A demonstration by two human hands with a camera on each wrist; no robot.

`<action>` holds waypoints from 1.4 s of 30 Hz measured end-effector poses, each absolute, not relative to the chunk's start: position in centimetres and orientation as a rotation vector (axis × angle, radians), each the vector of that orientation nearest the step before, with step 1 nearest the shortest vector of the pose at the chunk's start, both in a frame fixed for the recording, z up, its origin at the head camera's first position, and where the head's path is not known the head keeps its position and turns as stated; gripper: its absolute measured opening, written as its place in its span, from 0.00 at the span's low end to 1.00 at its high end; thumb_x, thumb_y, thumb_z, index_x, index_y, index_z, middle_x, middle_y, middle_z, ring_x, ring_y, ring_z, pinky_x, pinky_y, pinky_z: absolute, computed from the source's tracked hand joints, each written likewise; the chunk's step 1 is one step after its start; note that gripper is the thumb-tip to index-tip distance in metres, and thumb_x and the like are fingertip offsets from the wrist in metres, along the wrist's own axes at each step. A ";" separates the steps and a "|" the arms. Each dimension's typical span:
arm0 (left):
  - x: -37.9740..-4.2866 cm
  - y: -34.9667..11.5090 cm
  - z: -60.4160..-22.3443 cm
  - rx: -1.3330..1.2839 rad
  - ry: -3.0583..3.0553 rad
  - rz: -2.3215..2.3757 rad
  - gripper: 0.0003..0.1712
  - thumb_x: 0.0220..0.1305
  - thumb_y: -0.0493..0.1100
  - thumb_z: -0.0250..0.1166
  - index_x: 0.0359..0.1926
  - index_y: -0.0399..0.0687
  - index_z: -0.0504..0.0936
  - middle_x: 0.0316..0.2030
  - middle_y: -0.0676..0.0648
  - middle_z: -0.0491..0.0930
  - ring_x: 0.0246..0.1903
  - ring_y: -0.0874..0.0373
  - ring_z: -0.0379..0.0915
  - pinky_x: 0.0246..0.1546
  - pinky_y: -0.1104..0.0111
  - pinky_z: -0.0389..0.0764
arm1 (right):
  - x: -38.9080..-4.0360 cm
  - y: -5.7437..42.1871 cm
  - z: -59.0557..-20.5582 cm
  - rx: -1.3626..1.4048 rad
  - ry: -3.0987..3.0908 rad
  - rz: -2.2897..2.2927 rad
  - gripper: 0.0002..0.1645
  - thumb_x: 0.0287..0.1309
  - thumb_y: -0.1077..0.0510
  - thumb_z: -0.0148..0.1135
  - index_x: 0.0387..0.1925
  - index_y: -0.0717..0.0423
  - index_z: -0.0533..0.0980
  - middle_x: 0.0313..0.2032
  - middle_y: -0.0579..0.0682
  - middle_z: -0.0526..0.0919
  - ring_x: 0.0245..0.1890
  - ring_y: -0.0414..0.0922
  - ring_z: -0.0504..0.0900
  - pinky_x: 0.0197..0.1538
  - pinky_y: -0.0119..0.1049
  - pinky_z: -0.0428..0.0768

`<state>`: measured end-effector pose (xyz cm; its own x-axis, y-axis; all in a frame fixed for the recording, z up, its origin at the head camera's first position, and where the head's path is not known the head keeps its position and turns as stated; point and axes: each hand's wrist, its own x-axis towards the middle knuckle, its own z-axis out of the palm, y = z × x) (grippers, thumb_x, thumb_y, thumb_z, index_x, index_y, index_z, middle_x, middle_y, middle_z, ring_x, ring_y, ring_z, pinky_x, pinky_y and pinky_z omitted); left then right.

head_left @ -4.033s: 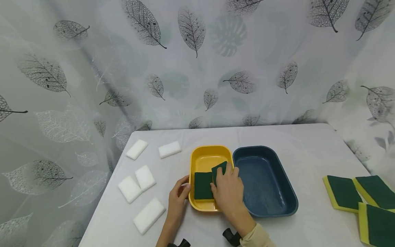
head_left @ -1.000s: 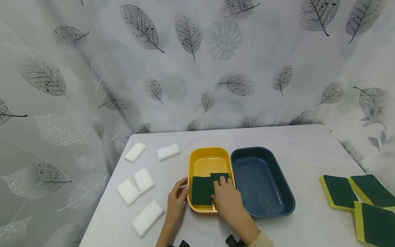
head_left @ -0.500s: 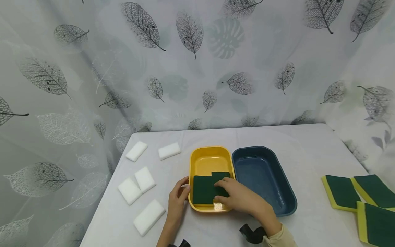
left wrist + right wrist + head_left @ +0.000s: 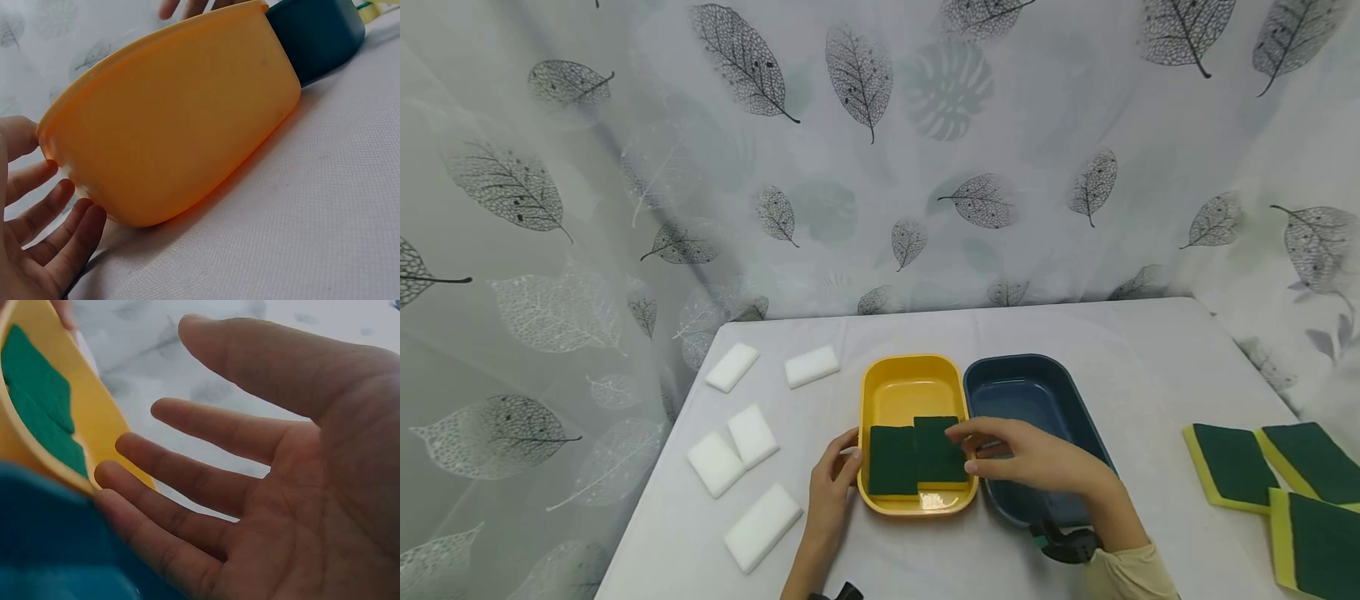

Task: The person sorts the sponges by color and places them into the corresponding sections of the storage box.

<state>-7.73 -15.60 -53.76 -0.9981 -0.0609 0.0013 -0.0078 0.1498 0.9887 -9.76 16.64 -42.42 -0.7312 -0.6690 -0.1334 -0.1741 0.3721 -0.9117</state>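
Two green-and-yellow scouring sponges, a left one [image 4: 892,461] and a right one [image 4: 940,450], lie side by side, green faces up, in the near half of the yellow tray [image 4: 910,366]. My left hand [image 4: 831,483] touches the tray's left outer wall; the left wrist view shows its fingertips against that wall [image 4: 175,119]. Over the navy blue tray [image 4: 1030,392], my right hand [image 4: 1037,457] hovers with its fingertips by the yellow tray's right rim. Its fingers [image 4: 194,469] are extended with nothing held, as the right wrist view shows.
Several white sponge blocks [image 4: 763,527] lie scattered on the table's left side. At the right edge sit three more green-and-yellow sponges [image 4: 1234,465]. A white cloth covers the table [image 4: 1150,367], and a leaf-patterned curtain [image 4: 865,192] hangs behind it.
The right sponge, tilted under my right hand at first, now lies flat beside the left one. My right hand has let go and moved right. My left hand has stayed at the tray.
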 end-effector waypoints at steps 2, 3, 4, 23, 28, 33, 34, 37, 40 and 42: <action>-7.7 -15.6 -53.8 0.077 -2.355 -2.015 0.22 0.78 0.50 0.59 0.68 0.54 0.78 0.58 0.43 0.80 0.41 0.63 0.82 0.39 0.71 0.85 | -9.8 17.5 -42.5 -0.708 2.127 -1.380 0.28 0.75 0.50 0.61 0.71 0.48 0.71 0.71 0.59 0.74 0.66 0.59 0.77 0.63 0.26 0.78; -7.7 -15.6 -53.8 0.081 -2.358 -2.012 0.22 0.78 0.51 0.59 0.68 0.54 0.78 0.58 0.43 0.80 0.41 0.62 0.82 0.39 0.71 0.85 | -9.9 18.0 -42.5 -0.693 2.119 -1.399 0.28 0.75 0.51 0.61 0.72 0.48 0.71 0.71 0.59 0.73 0.67 0.61 0.76 0.62 0.26 0.78; -7.7 -15.6 -53.9 0.080 -2.359 -2.009 0.22 0.78 0.51 0.59 0.68 0.54 0.78 0.59 0.43 0.80 0.42 0.63 0.82 0.39 0.71 0.85 | -9.9 18.4 -42.6 -0.680 2.111 -1.420 0.28 0.75 0.52 0.60 0.72 0.49 0.70 0.72 0.60 0.72 0.68 0.62 0.75 0.62 0.26 0.78; -7.8 -15.6 -54.4 0.084 -2.379 -1.985 0.22 0.78 0.52 0.59 0.68 0.57 0.78 0.60 0.45 0.80 0.42 0.62 0.82 0.39 0.71 0.85 | -8.4 28.6 -44.8 -0.367 2.592 -1.687 0.30 0.77 0.58 0.57 0.75 0.55 0.66 0.64 0.29 0.77 0.59 0.21 0.78 0.54 0.18 0.78; -7.7 -15.5 -54.1 0.101 -2.382 -1.987 0.21 0.78 0.53 0.59 0.67 0.60 0.78 0.59 0.47 0.80 0.42 0.61 0.82 0.40 0.71 0.85 | -8.4 30.2 -46.0 0.038 2.778 -1.688 0.37 0.75 0.49 0.60 0.79 0.45 0.61 0.67 0.31 0.74 0.56 0.14 0.71 0.48 0.10 0.71; -7.7 -15.5 -54.0 0.100 -2.378 -1.981 0.20 0.78 0.53 0.58 0.67 0.61 0.78 0.59 0.48 0.80 0.43 0.61 0.83 0.40 0.70 0.86 | -8.5 30.7 -46.7 0.544 2.816 -1.665 0.42 0.74 0.40 0.58 0.82 0.38 0.54 0.81 0.51 0.61 0.74 0.36 0.68 0.55 0.08 0.69; -7.8 -15.5 -54.0 0.098 -2.377 -1.981 0.20 0.78 0.52 0.58 0.67 0.61 0.78 0.59 0.48 0.80 0.43 0.61 0.83 0.40 0.70 0.86 | -8.5 30.7 -46.8 0.637 2.800 -1.680 0.43 0.74 0.40 0.58 0.83 0.37 0.53 0.82 0.51 0.58 0.77 0.42 0.65 0.61 0.12 0.69; -7.8 -15.5 -54.0 0.097 -2.377 -1.984 0.21 0.78 0.53 0.59 0.67 0.62 0.78 0.59 0.48 0.80 0.44 0.61 0.83 0.41 0.70 0.86 | -8.6 30.6 -46.7 0.882 2.731 -1.753 0.43 0.75 0.41 0.57 0.83 0.34 0.51 0.83 0.49 0.54 0.82 0.50 0.57 0.76 0.29 0.65; -7.8 -15.5 -54.0 0.096 -2.383 -1.987 0.21 0.78 0.53 0.59 0.67 0.62 0.78 0.60 0.48 0.80 0.44 0.61 0.83 0.41 0.70 0.86 | -8.6 30.6 -46.9 1.071 2.692 -1.800 0.43 0.75 0.42 0.56 0.83 0.33 0.51 0.83 0.45 0.53 0.83 0.49 0.54 0.81 0.47 0.60; -7.9 -15.5 -54.0 0.096 -2.385 -1.988 0.21 0.78 0.53 0.59 0.67 0.62 0.78 0.60 0.47 0.80 0.44 0.60 0.83 0.41 0.70 0.86 | -8.5 30.7 -47.1 1.145 2.715 -1.795 0.42 0.75 0.44 0.56 0.83 0.37 0.51 0.83 0.46 0.53 0.83 0.50 0.54 0.82 0.49 0.58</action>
<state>-7.86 -15.52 -54.02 -0.9975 -0.0698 -0.0124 -0.0248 0.1789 0.9836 -8.51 30.74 -47.13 -0.7376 0.6680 -0.0980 0.3518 0.2564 -0.9003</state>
